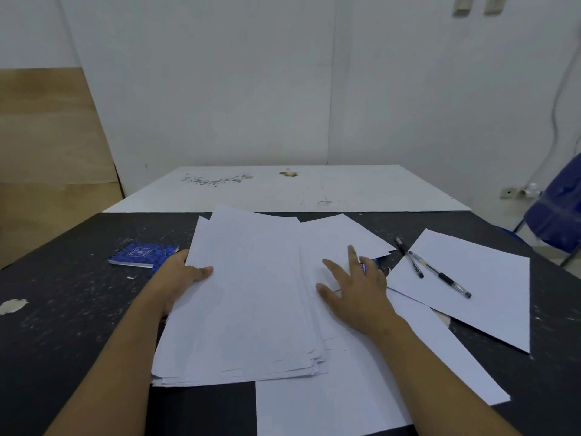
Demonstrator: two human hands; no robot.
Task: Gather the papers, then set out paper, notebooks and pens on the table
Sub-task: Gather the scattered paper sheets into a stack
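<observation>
Two hands on one paper stack [251, 294], ctr of black table [78, 325].

L hand [180, 275]: at the stack's left edge, about halfway along. Thumb lies on top of the top sheet, fingers go under the edge and are hidden, so it pinches the stack from the side. R hand [358, 287]: palm down, fingers straight and spread, resting flat on the stack's right part, fingertips pointing far. Stack sits between the two forearms; its near edge is fanned and uneven, w/ many sheet edges showing.

Loose sheets:
- near sheet [314, 404] under the stack's near right corner and under the R forearm, reaching the near table edge.
- far sheet [345, 234] sticking out from under the stack at far right.
- right sheet [478, 287], skewed, right of R hand, apart from the stack.

Pens: short pen [408, 256] and long pen [440, 273], both dark, angled, on the right sheet's far left part; the two look to touch near their far ends. Short pen's far end overhangs onto bare table.

Notebooks: blue notebook [143, 254] flat on table, just far-left of L hand, not touched. Second blue notebook [375, 262] mostly hidden, a corner showing by the R hand's fingers; cannot tell if the hand touches it.

Beyond the table: white board [314, 190] lying flat, stained. Plywood panel [47, 127] at far left, blue chair [559, 209] at right.
</observation>
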